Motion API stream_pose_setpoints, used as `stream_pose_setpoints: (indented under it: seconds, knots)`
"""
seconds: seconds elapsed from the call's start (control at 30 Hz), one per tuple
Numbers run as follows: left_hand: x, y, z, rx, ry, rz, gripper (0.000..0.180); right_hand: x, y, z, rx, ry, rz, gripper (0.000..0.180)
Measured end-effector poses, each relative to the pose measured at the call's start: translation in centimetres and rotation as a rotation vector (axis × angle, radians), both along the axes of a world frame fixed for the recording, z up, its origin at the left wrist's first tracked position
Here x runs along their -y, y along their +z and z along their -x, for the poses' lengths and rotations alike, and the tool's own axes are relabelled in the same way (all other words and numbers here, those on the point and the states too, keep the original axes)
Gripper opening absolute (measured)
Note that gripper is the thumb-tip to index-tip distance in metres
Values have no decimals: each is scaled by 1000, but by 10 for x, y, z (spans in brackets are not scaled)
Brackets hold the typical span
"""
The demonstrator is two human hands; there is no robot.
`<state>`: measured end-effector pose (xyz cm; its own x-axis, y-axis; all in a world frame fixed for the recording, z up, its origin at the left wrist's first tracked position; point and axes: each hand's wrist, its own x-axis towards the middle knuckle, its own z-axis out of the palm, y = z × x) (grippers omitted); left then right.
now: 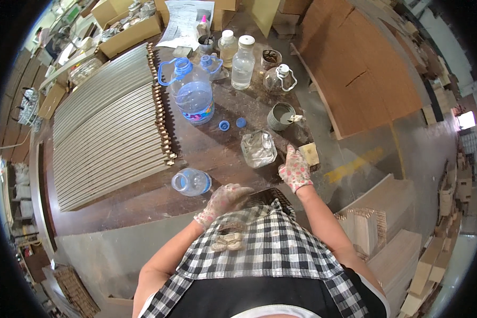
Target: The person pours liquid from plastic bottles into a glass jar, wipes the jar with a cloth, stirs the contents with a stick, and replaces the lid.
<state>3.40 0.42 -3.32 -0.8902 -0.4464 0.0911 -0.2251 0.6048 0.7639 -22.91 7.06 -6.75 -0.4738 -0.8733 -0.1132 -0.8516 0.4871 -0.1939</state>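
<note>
Looking down from head height, a person in a black-and-white checked shirt stands at a dark brown wooden worktop (206,153), both hands in pale gloves with a pink floral print. Just right of the frame's centre, the right hand (294,169) rests palm down near the worktop's edge, fingers gently curved and holding nothing that can be seen; just beside it, to the upper right, lies a small pale yellow block (309,153). Lower centre, the left hand (226,199) is loosely curled at the near edge of the worktop, next to a dark ridged object (267,197) by the person's chest; whether it grips anything cannot be told. To its upper left a small clear plastic bottle (191,182) lies on its side. Above the right hand sit a crumpled clear square container (258,149) and a grey tin can (280,116). A large blue-tinted water jug (193,94) stands upper centre, and long grey slats (108,130) fill the left.
</note>
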Motion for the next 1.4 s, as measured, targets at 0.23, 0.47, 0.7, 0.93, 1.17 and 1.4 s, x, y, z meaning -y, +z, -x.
stream_pose_setpoints:
  seconds: [0.23, 0.47, 0.7, 0.93, 1.17, 1.4]
  knots:
    - [15, 4, 8, -246, -98, 157, 36, -27, 40, -15, 305, -217, 374, 13]
    - [13, 12, 23, 164, -103, 29, 42, -14, 2, -31, 114, -70, 223, 55]
    - [13, -19, 53, 486, 1, 272, 37, -9, 9, -18, 436, -86, 6, 46]
    - [6, -25, 35, 170, 1, 59, 22, -40, 62, -35, 972, 119, 128, 10]
    - [4, 5, 32, -250, 372, 24, 26, -12, 126, -9, 644, 214, 349, 15]
    - [11, 2, 49, -54, 195, 392, 47, 14, 67, -24, 217, 354, 326, 16]
